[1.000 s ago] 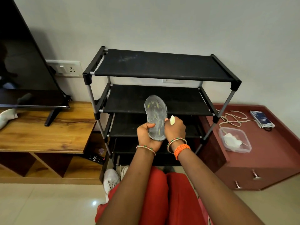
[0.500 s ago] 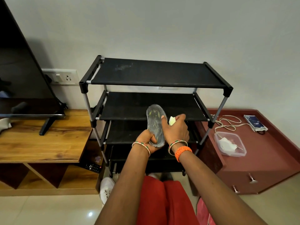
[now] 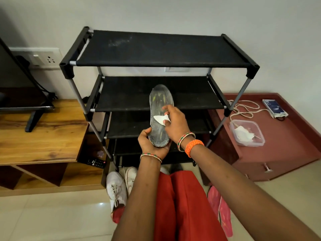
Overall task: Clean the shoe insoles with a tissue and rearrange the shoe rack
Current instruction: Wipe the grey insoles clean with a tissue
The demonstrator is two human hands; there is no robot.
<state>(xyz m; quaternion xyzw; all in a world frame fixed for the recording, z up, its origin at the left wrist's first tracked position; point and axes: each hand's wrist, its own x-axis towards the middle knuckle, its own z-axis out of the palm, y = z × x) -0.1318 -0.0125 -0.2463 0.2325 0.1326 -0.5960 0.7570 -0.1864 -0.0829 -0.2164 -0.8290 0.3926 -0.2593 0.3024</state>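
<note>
Right hand (image 3: pixel 175 122) pinched a small white tissue (image 3: pixel 160 119) between thumb and fingers, tissue pressed flat on the mid part of a grey insole (image 3: pixel 160 108). Left hand (image 3: pixel 151 145) gripped the insole's lower end — fingers curled under, thumb on its left edge. Insole was held roughly upright at frame centre, in front of the black shoe rack (image 3: pixel 156 49); green-yellow marks showed on its upper half. All visible rack shelves were bare fabric, with a dusty patch on the top one.

Below the hands: red-clad legs, white sneakers (image 3: pixel 118 188) on the floor at the rack's lower left, pink slippers (image 3: pixel 222 209) at lower right. Right of frame — a clear plastic container (image 3: pixel 258 134) holding white tissues sat on a maroon cabinet (image 3: pixel 286 153). A wooden TV unit (image 3: pixel 40 136) stood at left.
</note>
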